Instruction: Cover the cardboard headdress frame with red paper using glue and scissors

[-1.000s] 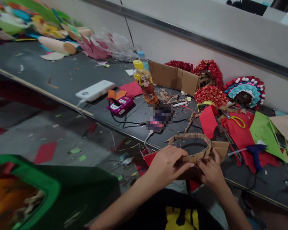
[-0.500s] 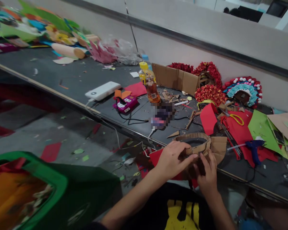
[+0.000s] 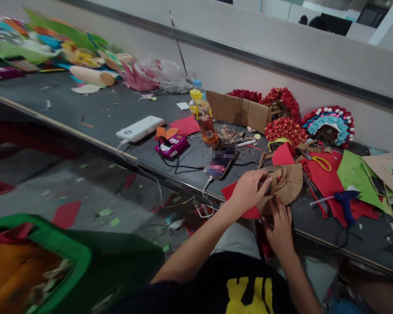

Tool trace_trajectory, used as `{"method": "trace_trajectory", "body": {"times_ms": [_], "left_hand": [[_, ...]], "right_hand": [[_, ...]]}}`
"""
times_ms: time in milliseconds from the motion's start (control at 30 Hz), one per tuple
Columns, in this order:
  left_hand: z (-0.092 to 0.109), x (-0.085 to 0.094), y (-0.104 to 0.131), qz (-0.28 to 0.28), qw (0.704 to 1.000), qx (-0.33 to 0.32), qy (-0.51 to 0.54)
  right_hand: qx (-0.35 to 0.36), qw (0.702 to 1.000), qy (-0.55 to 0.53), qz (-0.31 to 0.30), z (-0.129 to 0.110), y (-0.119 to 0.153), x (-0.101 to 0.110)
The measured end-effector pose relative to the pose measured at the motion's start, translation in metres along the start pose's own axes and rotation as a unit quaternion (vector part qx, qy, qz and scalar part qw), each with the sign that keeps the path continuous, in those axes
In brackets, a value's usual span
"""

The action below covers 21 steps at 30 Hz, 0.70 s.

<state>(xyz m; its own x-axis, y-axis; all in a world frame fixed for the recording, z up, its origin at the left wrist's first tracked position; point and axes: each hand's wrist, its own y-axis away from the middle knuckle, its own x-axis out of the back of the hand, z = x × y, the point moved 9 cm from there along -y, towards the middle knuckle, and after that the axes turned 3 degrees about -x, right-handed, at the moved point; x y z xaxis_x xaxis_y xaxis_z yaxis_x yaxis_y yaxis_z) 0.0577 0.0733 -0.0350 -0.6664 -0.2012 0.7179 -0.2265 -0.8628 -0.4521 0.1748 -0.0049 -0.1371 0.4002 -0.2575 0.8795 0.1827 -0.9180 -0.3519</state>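
Both hands are at a brown cardboard piece [image 3: 290, 185] at the table's front edge. Its broad, rounded face is turned up, with creases and a slit-like gap near the middle. My left hand [image 3: 249, 192] grips its left side, fingers bent over the cardboard. From below, my right hand [image 3: 278, 222] holds the lower edge, fingertips on the face and thumb lower down. Red paper [image 3: 250, 213] shows under and beside my left hand. The underside of the cardboard is hidden.
A blue glue gun [image 3: 345, 203], yellow-handled scissors [image 3: 321, 162] and red and green paper lie to the right. Behind are a phone [image 3: 224, 159], a bottle [image 3: 207, 122] and decorated headpieces [image 3: 329, 124]. A green bin [image 3: 118, 257] stands at the left; a white cable [image 3: 157, 176] hangs off the edge.
The cardboard piece has tipped over: its curved band stood up before, and now its broad face shows. My left hand has moved slightly up and right with it; my right hand stays close by.
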Motion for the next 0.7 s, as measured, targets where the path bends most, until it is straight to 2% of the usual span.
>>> {"method": "trace_trajectory", "body": {"times_ms": [100, 200, 333, 400, 467, 533, 633, 700], "left_hand": [[-0.013, -0.003, 0.002, -0.007, 1.000, 0.021, -0.010], [-0.017, -0.004, 0.005, -0.009, 1.000, 0.022, -0.012], [-0.025, 0.003, 0.000, -0.025, 1.000, 0.009, 0.006], [-0.050, 0.015, -0.005, -0.019, 0.998, 0.055, 0.015], [-0.092, 0.032, -0.005, 0.016, 0.987, 0.156, -0.020], [-0.132, 0.040, -0.003, 0.012, 0.970, 0.225, -0.092], [-0.170, 0.035, 0.000, -0.033, 0.953, 0.255, -0.162], [-0.183, 0.026, 0.001, -0.059, 0.950, 0.266, -0.152]], "right_hand": [[0.002, 1.000, 0.012, -0.013, -0.002, 0.001, -0.004], [0.006, 1.000, 0.017, -0.014, -0.003, 0.001, -0.006], [0.007, 1.000, 0.023, -0.014, -0.003, 0.002, -0.008], [0.002, 1.000, 0.023, -0.018, -0.002, 0.002, -0.009], [0.000, 1.000, 0.016, -0.021, -0.002, 0.002, -0.011], [0.001, 1.000, -0.003, -0.017, -0.001, 0.002, -0.013], [-0.005, 0.998, -0.064, 0.024, 0.002, 0.001, -0.004], [-0.011, 0.990, -0.122, 0.067, 0.002, 0.001, 0.017]]}}
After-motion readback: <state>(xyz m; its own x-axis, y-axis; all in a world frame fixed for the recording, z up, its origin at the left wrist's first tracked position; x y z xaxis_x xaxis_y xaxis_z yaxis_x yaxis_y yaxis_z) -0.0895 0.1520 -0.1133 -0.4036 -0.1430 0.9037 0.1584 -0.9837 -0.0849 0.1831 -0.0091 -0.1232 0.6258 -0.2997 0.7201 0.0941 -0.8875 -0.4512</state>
